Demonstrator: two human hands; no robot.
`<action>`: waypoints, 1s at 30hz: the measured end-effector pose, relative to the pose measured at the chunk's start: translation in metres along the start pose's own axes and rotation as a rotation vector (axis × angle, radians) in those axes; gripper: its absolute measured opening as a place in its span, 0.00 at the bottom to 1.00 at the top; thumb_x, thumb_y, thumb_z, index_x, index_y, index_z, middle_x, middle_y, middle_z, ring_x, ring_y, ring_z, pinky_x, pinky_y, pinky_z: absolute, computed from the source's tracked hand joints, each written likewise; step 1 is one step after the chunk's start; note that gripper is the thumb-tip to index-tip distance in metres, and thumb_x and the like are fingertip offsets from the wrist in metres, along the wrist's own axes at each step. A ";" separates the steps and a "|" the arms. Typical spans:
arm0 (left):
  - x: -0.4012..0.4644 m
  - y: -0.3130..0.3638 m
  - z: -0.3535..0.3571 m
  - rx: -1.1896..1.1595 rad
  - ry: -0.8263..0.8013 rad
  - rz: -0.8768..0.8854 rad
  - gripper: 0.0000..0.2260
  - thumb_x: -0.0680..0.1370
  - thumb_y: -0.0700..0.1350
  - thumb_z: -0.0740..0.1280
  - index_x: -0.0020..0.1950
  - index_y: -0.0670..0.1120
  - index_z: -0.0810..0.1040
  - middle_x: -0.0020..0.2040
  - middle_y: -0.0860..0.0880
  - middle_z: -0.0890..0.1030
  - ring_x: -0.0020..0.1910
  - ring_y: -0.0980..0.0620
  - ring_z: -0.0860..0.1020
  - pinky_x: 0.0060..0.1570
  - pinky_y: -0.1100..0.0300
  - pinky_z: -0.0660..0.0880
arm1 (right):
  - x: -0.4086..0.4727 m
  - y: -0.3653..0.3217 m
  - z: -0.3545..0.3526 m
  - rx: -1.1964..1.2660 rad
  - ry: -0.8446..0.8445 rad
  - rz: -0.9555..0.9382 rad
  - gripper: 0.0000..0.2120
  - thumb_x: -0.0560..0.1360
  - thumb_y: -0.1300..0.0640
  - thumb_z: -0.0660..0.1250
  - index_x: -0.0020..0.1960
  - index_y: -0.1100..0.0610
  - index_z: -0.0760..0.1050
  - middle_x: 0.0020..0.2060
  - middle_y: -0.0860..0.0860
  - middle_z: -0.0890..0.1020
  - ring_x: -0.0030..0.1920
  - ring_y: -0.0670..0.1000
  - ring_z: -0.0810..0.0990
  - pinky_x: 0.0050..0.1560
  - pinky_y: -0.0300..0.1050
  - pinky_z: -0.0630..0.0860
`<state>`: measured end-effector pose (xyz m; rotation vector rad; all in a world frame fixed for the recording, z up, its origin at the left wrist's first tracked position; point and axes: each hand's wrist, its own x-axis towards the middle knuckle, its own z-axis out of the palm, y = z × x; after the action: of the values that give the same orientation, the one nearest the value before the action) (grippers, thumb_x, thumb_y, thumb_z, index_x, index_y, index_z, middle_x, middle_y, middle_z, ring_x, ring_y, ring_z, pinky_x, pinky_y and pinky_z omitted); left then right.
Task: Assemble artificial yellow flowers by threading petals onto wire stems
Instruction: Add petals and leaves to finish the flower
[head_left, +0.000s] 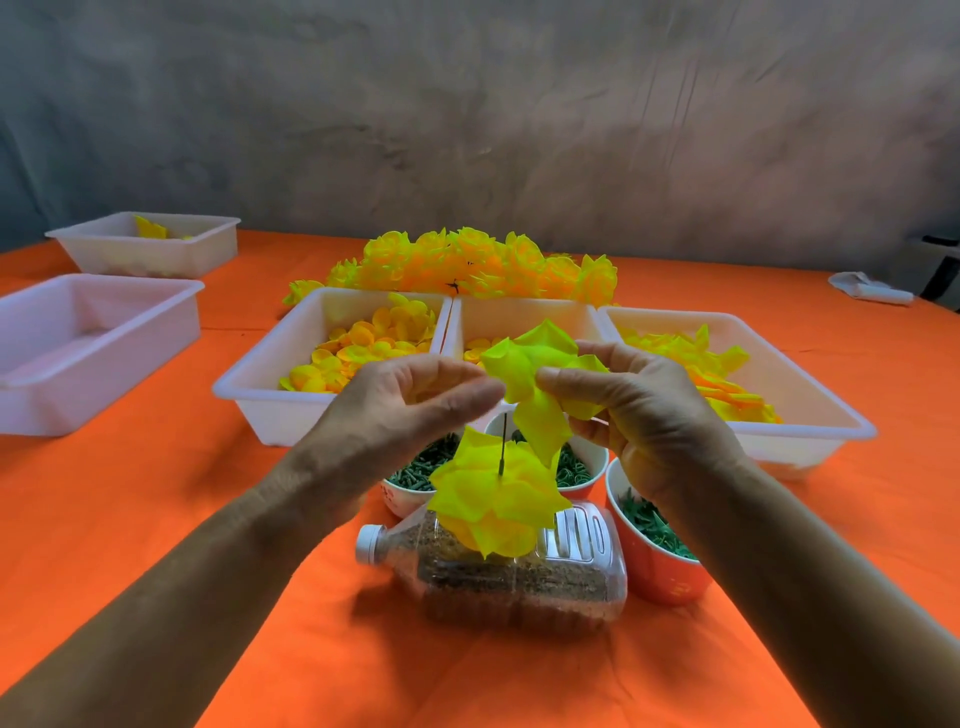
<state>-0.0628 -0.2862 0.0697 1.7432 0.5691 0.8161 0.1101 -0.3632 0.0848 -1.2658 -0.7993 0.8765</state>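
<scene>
Both hands hold a yellow petal piece (535, 358) above the middle of the table. My left hand (410, 405) pinches its left edge and my right hand (644, 421) grips its right side with the thumb on top. Below it a thin wire stem (503, 447) stands upright. Several yellow petal layers (498, 499) sit lower on the stem. The stem rises from a plastic bottle (524, 577) that lies on its side, filled with brown grains. The held petal piece hangs just above the wire's tip.
Three white trays of loose yellow petals, left (291, 358), middle (519, 312) and right (810, 395), stand behind my hands. A pile of finished yellow flowers (478, 265) lies further back. Bowls of green parts (421, 467) (576, 470) (654, 540) flank the bottle. Two more white trays (93, 332) (150, 244) are at left.
</scene>
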 end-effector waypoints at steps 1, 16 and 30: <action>0.002 0.003 0.001 -0.018 0.033 0.010 0.17 0.59 0.63 0.71 0.41 0.54 0.83 0.40 0.56 0.84 0.42 0.63 0.80 0.40 0.73 0.72 | -0.001 -0.001 0.001 -0.019 -0.001 -0.012 0.23 0.52 0.58 0.74 0.47 0.54 0.77 0.32 0.47 0.84 0.31 0.43 0.82 0.26 0.32 0.73; 0.016 0.000 0.011 -0.246 0.147 -0.237 0.36 0.49 0.51 0.76 0.55 0.39 0.79 0.48 0.43 0.81 0.48 0.46 0.77 0.50 0.55 0.72 | -0.004 -0.003 0.006 -0.078 -0.123 0.120 0.24 0.51 0.58 0.74 0.48 0.55 0.78 0.35 0.51 0.85 0.33 0.46 0.82 0.35 0.41 0.72; 0.023 -0.002 0.017 -0.267 0.089 -0.388 0.19 0.58 0.46 0.74 0.46 0.41 0.81 0.38 0.45 0.79 0.35 0.51 0.74 0.27 0.65 0.71 | -0.002 0.002 0.008 -0.020 -0.121 0.184 0.13 0.62 0.65 0.73 0.45 0.56 0.77 0.32 0.52 0.81 0.29 0.46 0.79 0.28 0.36 0.73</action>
<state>-0.0351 -0.2798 0.0701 1.3036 0.7911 0.6611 0.1024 -0.3611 0.0842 -1.3288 -0.7976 1.1041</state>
